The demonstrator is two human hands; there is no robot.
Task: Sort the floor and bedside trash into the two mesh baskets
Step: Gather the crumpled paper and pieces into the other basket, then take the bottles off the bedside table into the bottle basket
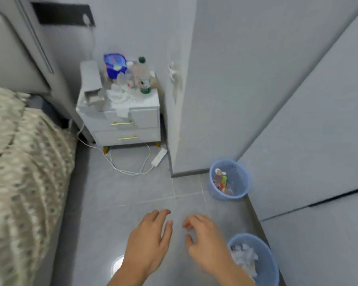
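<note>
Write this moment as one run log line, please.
left hand: empty | right hand: empty | far basket: bottles | near basket: tissue | nightstand: trash remains

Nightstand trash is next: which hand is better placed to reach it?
Left, probably. The left hand is on the nightstand's side, empty with fingers extended. The right hand is also empty but sits by the near basket, farther from the bottle and tissues.

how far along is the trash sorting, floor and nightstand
Done: the floor shows no loose trash; the far basket holds bottles and wrappers, the near basket white tissue. In hand: nothing, left hand and right hand are empty. Left: the nightstand still carries tissues, a green-capped bottle and a blue bag.
</note>
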